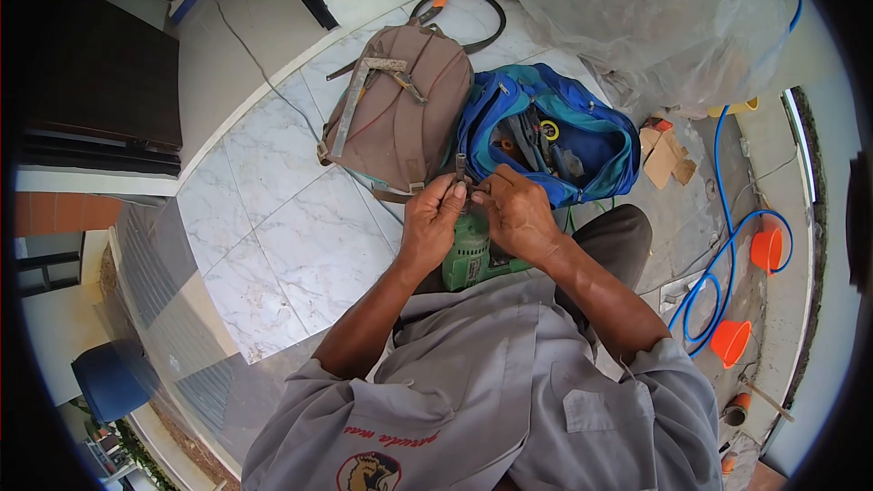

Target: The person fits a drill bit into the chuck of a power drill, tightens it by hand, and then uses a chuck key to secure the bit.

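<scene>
Beyond both hands (477, 214), blue bag (591, 141) beside brown backpack (396, 114).

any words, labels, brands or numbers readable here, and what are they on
Nothing reads for certain.
Red script on the grey shirt: upside down to the camera and blurred, not readable.
Round badge below it: a picture, no legible letters.
Label on the green drill under the left hand and right hand: too small to read.
Yellow tape measure in the blue bag: markings too small.
</scene>
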`<control>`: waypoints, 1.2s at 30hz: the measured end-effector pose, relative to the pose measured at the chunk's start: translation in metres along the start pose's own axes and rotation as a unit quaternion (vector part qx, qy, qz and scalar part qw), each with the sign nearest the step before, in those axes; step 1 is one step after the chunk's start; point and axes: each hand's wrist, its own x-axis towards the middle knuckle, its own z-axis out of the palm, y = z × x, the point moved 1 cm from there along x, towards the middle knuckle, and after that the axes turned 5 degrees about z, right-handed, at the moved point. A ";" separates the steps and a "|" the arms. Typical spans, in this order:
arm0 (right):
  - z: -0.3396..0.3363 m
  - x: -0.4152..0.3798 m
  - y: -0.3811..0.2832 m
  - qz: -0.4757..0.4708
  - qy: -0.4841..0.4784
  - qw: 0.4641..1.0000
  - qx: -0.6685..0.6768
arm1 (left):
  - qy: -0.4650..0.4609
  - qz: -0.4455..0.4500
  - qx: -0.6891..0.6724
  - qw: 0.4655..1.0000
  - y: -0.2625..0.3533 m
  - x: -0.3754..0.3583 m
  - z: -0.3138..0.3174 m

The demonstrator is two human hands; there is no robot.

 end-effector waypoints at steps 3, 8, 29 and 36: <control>0.000 0.003 0.003 0.037 -0.024 0.999 0.014 | 0.009 0.014 0.028 0.999 0.004 -0.001 0.000; -0.006 0.014 -0.002 0.096 -0.073 0.992 0.030 | 0.007 0.006 0.035 0.999 0.005 0.000 -0.002; -0.017 -0.024 0.025 0.187 -0.051 0.913 0.359 | -0.105 -0.048 -0.238 0.965 -0.007 0.007 -0.024; -0.012 -0.026 0.028 0.050 0.060 0.996 0.054 | -0.138 -0.076 -0.264 0.951 0.001 0.010 -0.030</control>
